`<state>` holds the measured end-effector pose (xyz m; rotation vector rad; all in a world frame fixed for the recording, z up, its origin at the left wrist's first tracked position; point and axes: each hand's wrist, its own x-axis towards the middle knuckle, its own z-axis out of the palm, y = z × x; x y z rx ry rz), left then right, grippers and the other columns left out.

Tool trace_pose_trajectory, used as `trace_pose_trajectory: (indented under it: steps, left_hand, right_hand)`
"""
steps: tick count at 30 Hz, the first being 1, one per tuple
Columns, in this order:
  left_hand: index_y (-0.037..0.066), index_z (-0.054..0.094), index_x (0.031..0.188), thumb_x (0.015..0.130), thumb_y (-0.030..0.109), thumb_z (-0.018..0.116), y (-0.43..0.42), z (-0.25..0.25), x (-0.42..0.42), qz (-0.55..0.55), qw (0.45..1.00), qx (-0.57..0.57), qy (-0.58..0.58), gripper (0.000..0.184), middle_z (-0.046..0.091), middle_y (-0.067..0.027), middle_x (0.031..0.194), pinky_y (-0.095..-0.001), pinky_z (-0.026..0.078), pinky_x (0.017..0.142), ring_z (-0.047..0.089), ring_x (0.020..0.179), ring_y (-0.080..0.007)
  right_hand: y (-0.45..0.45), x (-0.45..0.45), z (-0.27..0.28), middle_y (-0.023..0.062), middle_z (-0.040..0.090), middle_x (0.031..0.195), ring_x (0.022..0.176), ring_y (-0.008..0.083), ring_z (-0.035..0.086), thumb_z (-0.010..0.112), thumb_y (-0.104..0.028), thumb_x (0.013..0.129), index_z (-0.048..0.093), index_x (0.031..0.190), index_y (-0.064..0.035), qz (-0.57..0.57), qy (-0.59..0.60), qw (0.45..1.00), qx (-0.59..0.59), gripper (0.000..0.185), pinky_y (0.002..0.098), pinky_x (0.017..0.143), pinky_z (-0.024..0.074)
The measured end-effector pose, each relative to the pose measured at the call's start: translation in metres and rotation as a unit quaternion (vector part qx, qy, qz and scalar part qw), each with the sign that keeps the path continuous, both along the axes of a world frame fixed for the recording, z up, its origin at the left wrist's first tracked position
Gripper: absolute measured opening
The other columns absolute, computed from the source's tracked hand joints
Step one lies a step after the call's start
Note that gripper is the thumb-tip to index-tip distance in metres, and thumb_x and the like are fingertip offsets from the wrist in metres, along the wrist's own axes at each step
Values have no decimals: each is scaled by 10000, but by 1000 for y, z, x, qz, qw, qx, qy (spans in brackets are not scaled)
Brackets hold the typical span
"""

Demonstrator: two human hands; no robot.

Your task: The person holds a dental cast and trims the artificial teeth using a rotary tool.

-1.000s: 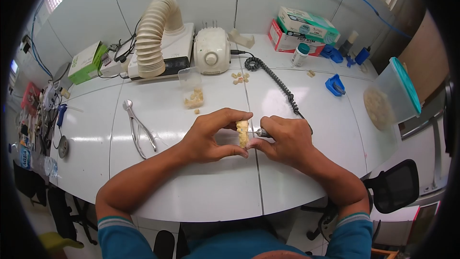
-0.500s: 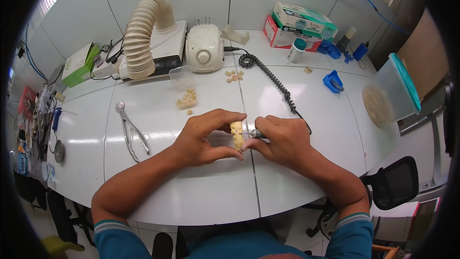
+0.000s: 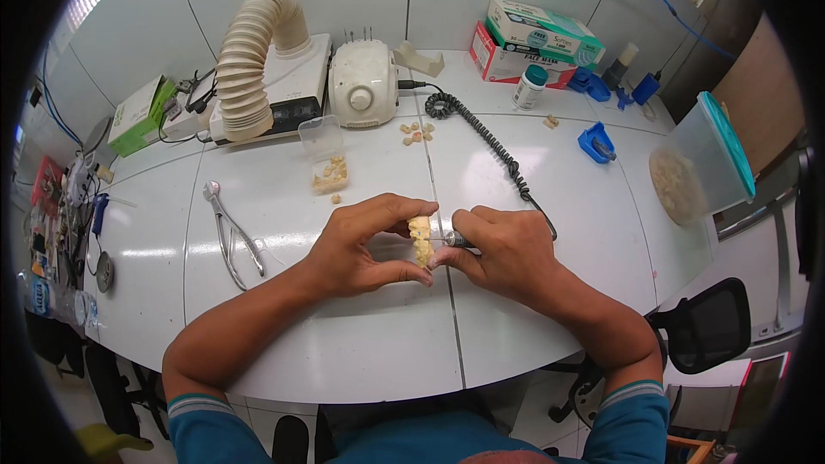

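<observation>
Pinching a yellowish tooth model (image 3: 421, 245), the left hand (image 3: 365, 249) faces the right hand (image 3: 505, 242), which is wrapped around a drill (image 3: 460, 241) whose thin bit (image 3: 437, 239) points at the model between the two hands, while pliers (image 3: 216, 208) lie left of the left hand.

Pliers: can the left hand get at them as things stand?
Probably not right away: the left hand is holding the model. With that let go, likely yes; the pliers lie on the table to its left, with nothing seen on top of them.
</observation>
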<state>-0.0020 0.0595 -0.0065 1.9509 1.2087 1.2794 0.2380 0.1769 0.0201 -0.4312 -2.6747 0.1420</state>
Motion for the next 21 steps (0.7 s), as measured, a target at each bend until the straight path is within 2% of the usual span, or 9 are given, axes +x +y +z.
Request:
trace_pose_trajectory:
  steps: [4, 21]
  left_hand:
    - [50, 678, 1455, 737, 305, 1048, -1, -1, -2, 7, 1000, -9, 14, 848, 754, -152, 1328, -397, 653, 1004, 773, 1200, -274]
    - [54, 682, 1465, 744, 303, 1046, -1, -1, -2, 14, 1000, -18, 11, 845, 762, -140, 1299, -386, 649, 1004, 772, 1170, -258]
  right_hand:
    - [0, 0, 0, 33, 657, 678, 518, 238, 652, 796, -610, 942, 709, 910, -101, 5, 2, 1000, -1, 517, 394, 440, 442]
    - [0, 0, -1, 42, 683, 703, 548, 254, 669, 805, -575, 950, 707, 925, -98, -1, -6, 1000, -20, 488, 408, 463, 455]
